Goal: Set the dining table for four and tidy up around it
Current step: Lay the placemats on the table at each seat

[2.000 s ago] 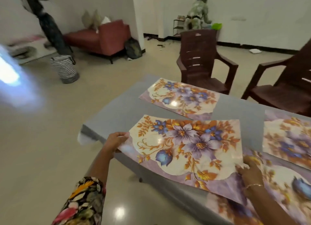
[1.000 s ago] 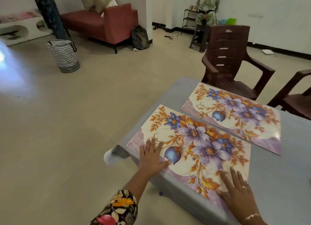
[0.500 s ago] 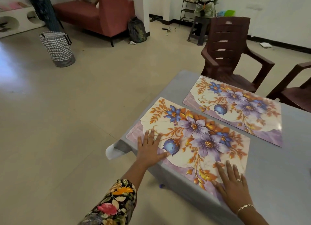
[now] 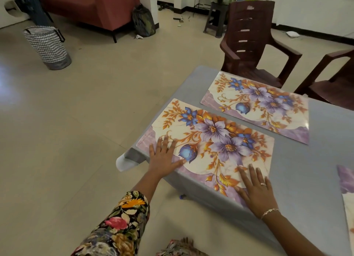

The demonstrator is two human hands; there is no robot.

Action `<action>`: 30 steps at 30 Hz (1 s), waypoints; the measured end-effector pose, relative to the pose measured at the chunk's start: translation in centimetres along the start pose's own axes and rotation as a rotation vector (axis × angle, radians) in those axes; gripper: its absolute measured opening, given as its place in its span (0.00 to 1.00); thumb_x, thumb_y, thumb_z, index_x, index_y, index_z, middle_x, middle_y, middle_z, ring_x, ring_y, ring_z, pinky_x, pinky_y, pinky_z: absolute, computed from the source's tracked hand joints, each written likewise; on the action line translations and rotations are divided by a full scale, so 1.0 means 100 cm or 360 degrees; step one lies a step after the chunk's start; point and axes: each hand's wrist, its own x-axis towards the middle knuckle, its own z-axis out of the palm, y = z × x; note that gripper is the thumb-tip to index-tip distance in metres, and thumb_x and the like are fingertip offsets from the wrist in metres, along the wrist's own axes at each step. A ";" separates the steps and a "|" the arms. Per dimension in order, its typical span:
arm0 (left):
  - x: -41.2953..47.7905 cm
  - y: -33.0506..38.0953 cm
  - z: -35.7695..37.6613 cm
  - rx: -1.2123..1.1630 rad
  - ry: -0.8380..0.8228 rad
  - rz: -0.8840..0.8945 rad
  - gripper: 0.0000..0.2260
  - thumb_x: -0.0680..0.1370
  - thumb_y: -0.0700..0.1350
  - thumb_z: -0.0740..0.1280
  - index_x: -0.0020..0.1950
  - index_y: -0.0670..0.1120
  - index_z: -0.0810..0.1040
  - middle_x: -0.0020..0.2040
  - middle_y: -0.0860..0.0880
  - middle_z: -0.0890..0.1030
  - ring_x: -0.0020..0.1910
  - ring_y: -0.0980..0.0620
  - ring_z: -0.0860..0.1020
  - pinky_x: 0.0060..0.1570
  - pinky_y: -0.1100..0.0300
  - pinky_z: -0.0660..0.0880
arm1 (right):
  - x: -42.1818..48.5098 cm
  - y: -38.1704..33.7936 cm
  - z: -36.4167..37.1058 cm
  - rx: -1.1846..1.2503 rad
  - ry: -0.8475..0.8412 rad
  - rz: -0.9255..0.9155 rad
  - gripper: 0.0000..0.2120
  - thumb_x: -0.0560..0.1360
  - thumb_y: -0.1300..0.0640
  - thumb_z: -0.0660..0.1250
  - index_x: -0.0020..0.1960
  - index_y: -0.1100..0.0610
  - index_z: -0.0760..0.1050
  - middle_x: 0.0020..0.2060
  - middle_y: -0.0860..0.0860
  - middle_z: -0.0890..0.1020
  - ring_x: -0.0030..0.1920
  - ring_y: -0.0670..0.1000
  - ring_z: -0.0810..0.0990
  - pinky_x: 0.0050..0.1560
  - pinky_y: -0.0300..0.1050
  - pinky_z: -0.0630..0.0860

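Observation:
A floral placemat (image 4: pixel 212 138) with purple and blue flowers lies flat at the near corner of the grey-covered table (image 4: pixel 298 171). My left hand (image 4: pixel 162 157) presses flat on its near left corner, fingers spread. My right hand (image 4: pixel 255 188) lies flat on its near right corner, wearing a ring and a bracelet. A second matching placemat (image 4: pixel 258 106) lies across the table by the chairs. The edge of a third placemat (image 4: pixel 347 196) shows at the right border.
Two brown plastic chairs (image 4: pixel 251 42) (image 4: pixel 333 83) stand at the table's far side. On the floor to the left are a zigzag basket (image 4: pixel 47 46), a red sofa (image 4: pixel 92 6) and a dark bag (image 4: pixel 143 21). A person and a stool (image 4: pixel 216 16) are by the back wall.
Two seconds ago both hands held the near placemat's corners; now they lie flat on it. My view has swung left, and the mat sits at the table corner. Little differs over the last half second.

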 end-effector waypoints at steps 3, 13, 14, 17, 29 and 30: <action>-0.003 0.001 0.001 0.0021 -0.0006 -0.0014 0.59 0.48 0.77 0.20 0.76 0.54 0.35 0.76 0.46 0.34 0.75 0.44 0.35 0.70 0.41 0.36 | 0.000 0.002 0.002 -0.0002 0.0034 -0.0006 0.30 0.78 0.38 0.37 0.70 0.54 0.60 0.63 0.62 0.75 0.60 0.64 0.76 0.51 0.62 0.75; -0.006 0.002 -0.002 0.0085 -0.0047 -0.0016 0.60 0.47 0.76 0.19 0.76 0.52 0.35 0.76 0.45 0.34 0.75 0.44 0.34 0.71 0.41 0.36 | 0.001 0.008 0.008 0.0060 0.0040 0.0015 0.29 0.79 0.39 0.37 0.72 0.52 0.58 0.64 0.59 0.74 0.62 0.62 0.75 0.54 0.61 0.73; -0.007 0.003 -0.003 0.0090 -0.0057 -0.0015 0.60 0.47 0.77 0.19 0.76 0.52 0.35 0.76 0.45 0.34 0.75 0.44 0.34 0.71 0.41 0.36 | 0.001 0.009 0.009 0.0042 0.0033 0.0008 0.29 0.79 0.39 0.37 0.71 0.53 0.61 0.64 0.59 0.75 0.62 0.62 0.75 0.54 0.60 0.74; -0.007 0.003 -0.005 0.0096 -0.0071 -0.0021 0.60 0.47 0.76 0.19 0.76 0.52 0.35 0.76 0.45 0.34 0.75 0.44 0.34 0.71 0.41 0.36 | 0.001 0.012 0.010 0.0001 0.0063 -0.0018 0.29 0.79 0.39 0.37 0.70 0.52 0.62 0.64 0.58 0.74 0.66 0.60 0.70 0.61 0.55 0.70; -0.004 0.006 -0.002 0.0150 -0.0041 -0.0048 0.60 0.47 0.76 0.17 0.76 0.51 0.34 0.76 0.44 0.34 0.75 0.43 0.34 0.71 0.41 0.37 | 0.004 0.018 0.021 0.0095 0.0244 -0.0078 0.28 0.78 0.38 0.38 0.75 0.48 0.48 0.66 0.58 0.72 0.68 0.56 0.61 0.64 0.52 0.56; -0.004 0.006 -0.003 0.0167 -0.0045 -0.0048 0.60 0.47 0.76 0.17 0.76 0.51 0.34 0.76 0.44 0.34 0.75 0.43 0.35 0.71 0.41 0.37 | 0.004 0.019 0.021 0.0106 0.0257 -0.0096 0.28 0.78 0.38 0.38 0.76 0.47 0.46 0.66 0.58 0.72 0.68 0.56 0.61 0.63 0.52 0.56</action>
